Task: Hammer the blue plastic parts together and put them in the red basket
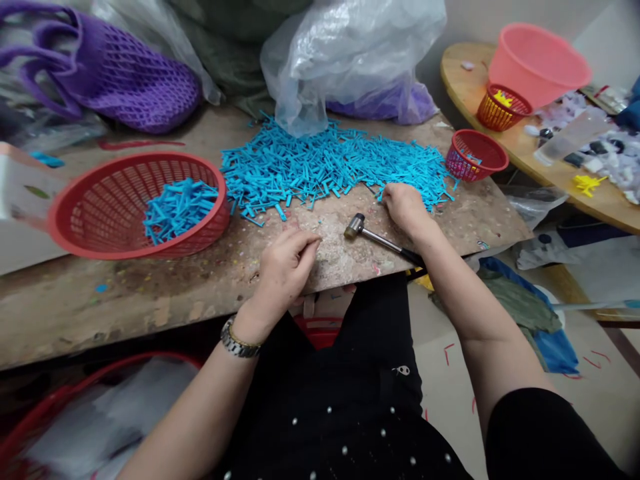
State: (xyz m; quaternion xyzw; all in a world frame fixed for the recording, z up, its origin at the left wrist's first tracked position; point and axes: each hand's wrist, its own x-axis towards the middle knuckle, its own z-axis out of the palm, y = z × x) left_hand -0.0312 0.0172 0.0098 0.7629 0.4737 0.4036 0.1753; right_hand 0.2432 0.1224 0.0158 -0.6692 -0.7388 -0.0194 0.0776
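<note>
A wide heap of small blue plastic stick-like pieces (320, 163) is spread over the worn wooden bench. At the heap's near right edge is my right hand (406, 208), fingers curled in a pinch among the pieces; what lies between the fingertips is hidden. My left hand (287, 267) rests by the bench's front edge, thumb and fingers pressed together, and anything in them is too small to make out. Between the hands lies a small hammer (375, 239), its head toward the left and its black handle tip beneath my right wrist.
A red basket (85, 220) at left holds more blue pieces. A smaller red basket (475, 157) stands at the bench's right corner. Plastic bags (350, 53) and a purple mesh bag (135, 80) line the back. A round wooden table (535, 160) carries a pink tub (540, 67).
</note>
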